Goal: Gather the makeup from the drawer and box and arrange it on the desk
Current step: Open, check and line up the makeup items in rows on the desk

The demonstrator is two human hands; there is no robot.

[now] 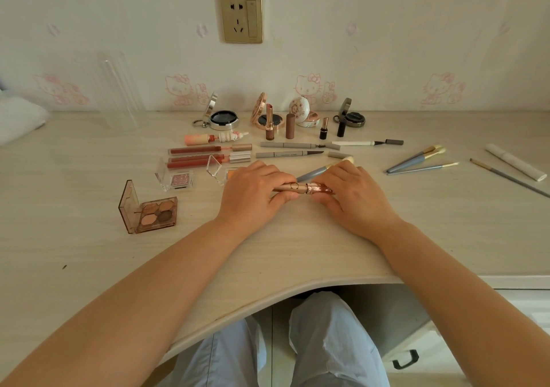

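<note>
Saw left hand (255,194) and right hand (355,196) low over desk (89,267) centre, fingers of both curled round lip gloss tube (300,189) held level between them. I noted left gripping gold cap end, right pinching clear brownish end. Open four-pan palette (148,208) lay left of hands.

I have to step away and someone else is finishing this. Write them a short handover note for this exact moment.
Left hand grips the rose-gold end of a lip gloss tube; right hand grips its clear brown end, both just above the desk.
Done: compacts, lipsticks, glosses, pencils, brushes and open eyeshadow palette are laid out.
Left: place this tube, probably with the glosses on the left. Whether it is being opened or closed is unclear; the drawer and box are not in view.
</note>
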